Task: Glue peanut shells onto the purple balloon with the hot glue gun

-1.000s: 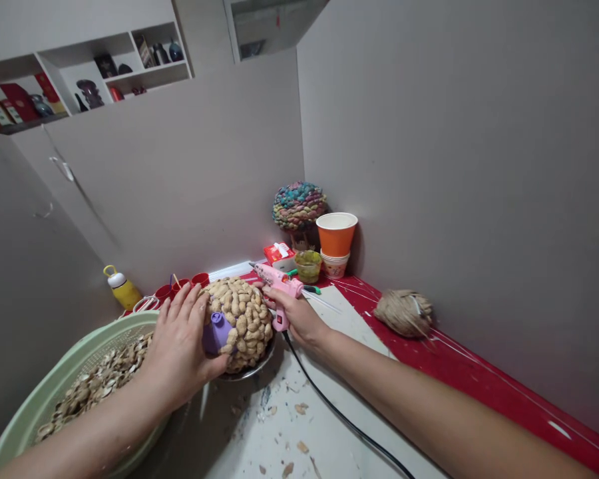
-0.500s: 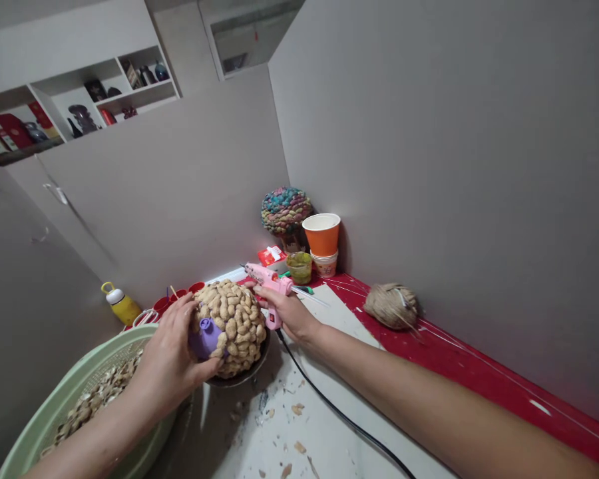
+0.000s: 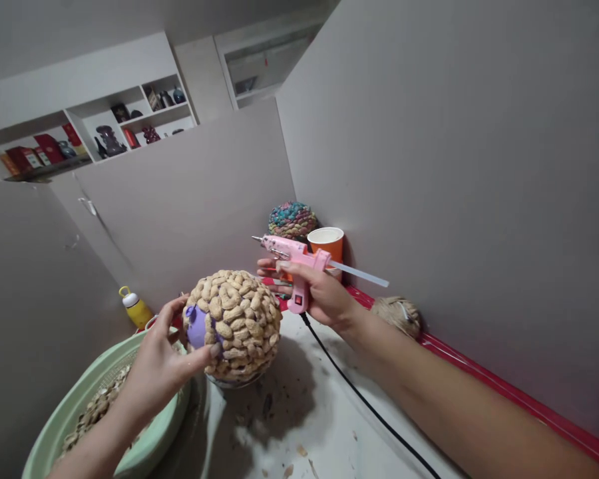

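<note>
A purple balloon covered in peanuts rests in a bowl on the table, its knotted end facing left. My left hand grips the ball's left side, thumb in front and fingers partly hidden behind. In my right hand is a pink hot glue gun, raised to the right of the ball. Its metal nozzle points left, and a clear glue stick sticks out of the back. A black cord hangs from the handle.
A green basket with peanut shells stands at lower left. Behind it is a yellow bottle. At the back corner are a colourful braided dome and an orange paper cup. A twine ball lies by the right wall.
My right hand has lifted the glue gun up and right, away from the ball. My left hand still holds the ball, which appears slightly turned. The camera view has tilted up.
</note>
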A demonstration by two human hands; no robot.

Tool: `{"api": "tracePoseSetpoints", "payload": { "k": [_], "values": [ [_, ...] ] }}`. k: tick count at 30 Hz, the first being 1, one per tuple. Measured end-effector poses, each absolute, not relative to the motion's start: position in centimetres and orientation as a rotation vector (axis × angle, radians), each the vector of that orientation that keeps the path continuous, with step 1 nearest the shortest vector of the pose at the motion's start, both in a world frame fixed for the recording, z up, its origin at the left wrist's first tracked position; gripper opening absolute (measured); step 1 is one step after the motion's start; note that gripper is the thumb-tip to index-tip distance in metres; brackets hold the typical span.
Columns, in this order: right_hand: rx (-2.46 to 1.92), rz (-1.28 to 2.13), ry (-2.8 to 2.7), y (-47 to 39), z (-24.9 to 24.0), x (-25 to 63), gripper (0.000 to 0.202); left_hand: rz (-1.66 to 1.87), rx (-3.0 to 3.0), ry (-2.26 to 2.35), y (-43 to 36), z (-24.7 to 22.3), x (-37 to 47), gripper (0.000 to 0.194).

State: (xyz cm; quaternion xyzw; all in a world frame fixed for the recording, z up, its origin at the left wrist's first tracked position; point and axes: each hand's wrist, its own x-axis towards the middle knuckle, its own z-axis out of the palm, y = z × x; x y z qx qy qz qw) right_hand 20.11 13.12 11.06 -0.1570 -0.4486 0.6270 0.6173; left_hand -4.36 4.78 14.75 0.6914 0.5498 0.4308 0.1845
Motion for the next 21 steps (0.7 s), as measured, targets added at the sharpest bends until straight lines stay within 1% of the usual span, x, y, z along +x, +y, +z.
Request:
{"api": "tracePoseSetpoints", "payload": {
  "k": [4,8,14,17,20,21],
  "values": [
    [-0.274,1.430,-1.076,12.0,12.1,21.1,0.016,1.338,1.695,1.427,4.0,14.5,-4.1,0.062],
    [-0.243,1.418,-1.055,11.2,12.7,21.7,0.017,1.399,1.461,1.222,4.0,13.0,-4.3,0.058],
    [-0.227,1.388,-1.020,10.1,13.6,22.2,0.018,1.341,1.118,0.933,4.3,10.7,-4.2,0.050],
    [-0.191,1.366,-0.994,10.0,13.8,22.5,0.018,1.276,1.010,0.786,4.7,9.7,-3.9,0.048],
    [-0.172,1.330,-0.957,10.3,13.7,22.8,0.024,1.210,0.899,0.645,5.3,9.1,-3.3,0.048],
    [-0.174,1.322,-0.943,10.5,13.6,22.9,0.023,1.196,0.873,0.613,5.5,9.0,-3.1,0.048]
  ]
}}
